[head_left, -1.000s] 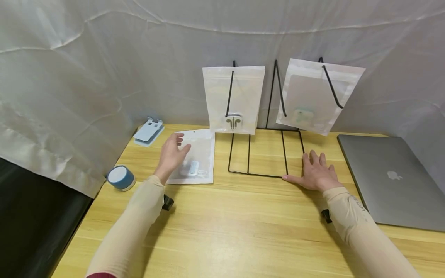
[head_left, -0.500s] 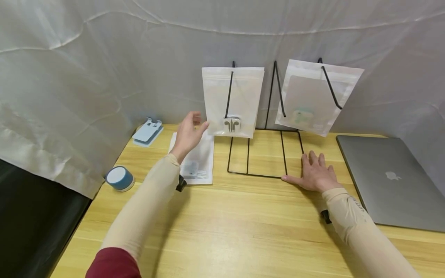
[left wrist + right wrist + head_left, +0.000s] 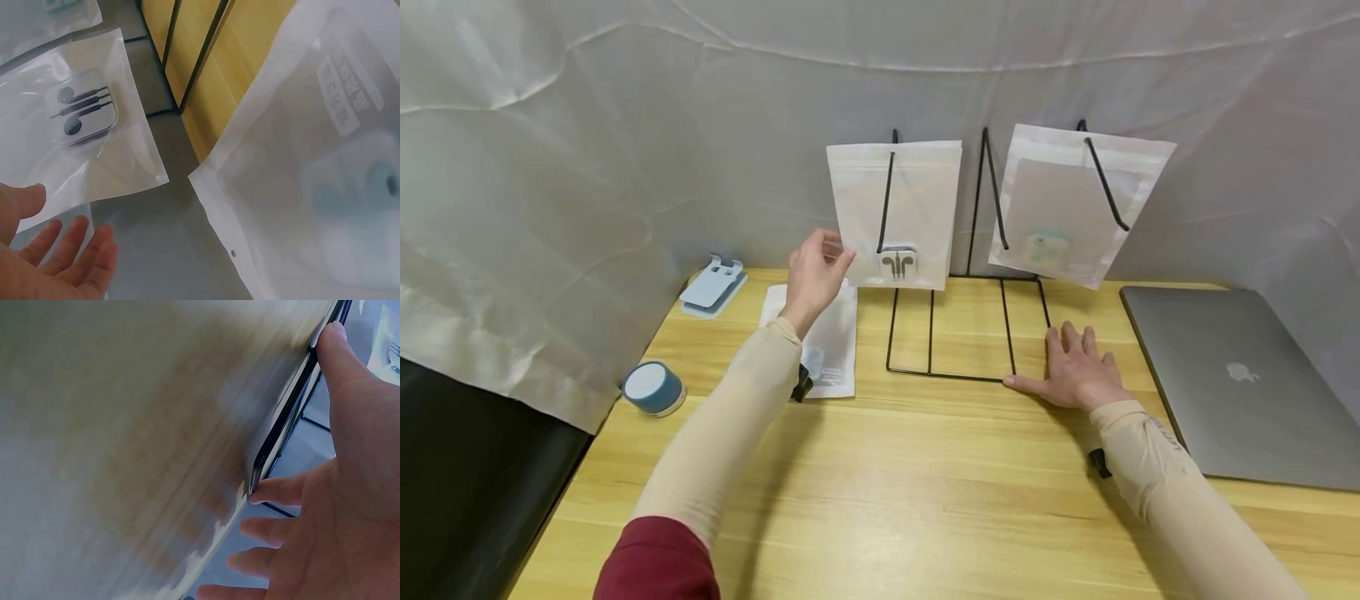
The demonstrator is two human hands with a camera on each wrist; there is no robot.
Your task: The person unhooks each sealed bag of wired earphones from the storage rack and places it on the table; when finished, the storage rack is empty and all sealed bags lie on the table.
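Since earlier, the left hand (image 3: pixel 815 277) had been brought, unclosed, beside the earphone bag (image 3: pixel 910 208) hung on the rack (image 3: pixel 929 374), which was touched, presumably for steadiness, by the spread right hand (image 3: pixel 1078 371).

Part of the flat bag (image 3: pixel 835 342) is being blocked by the left hand (image 3: pixel 816 275) and sleeve (image 3: pixel 730 417), and its print is being shown too tiny to read in the head view. Outer uprights of the rack (image 3: pixel 966 377) are mostly being covered by the earphone bag (image 3: pixel 917 200) and the other hanging bag (image 3: pixel 1052 192). The laptop (image 3: pixel 1232 392) is getting chopped by the right edge, the hand by the left wrist view's corner. Right wrist view, the table (image 3: pixel 169 456) is being blurred pretty badly.
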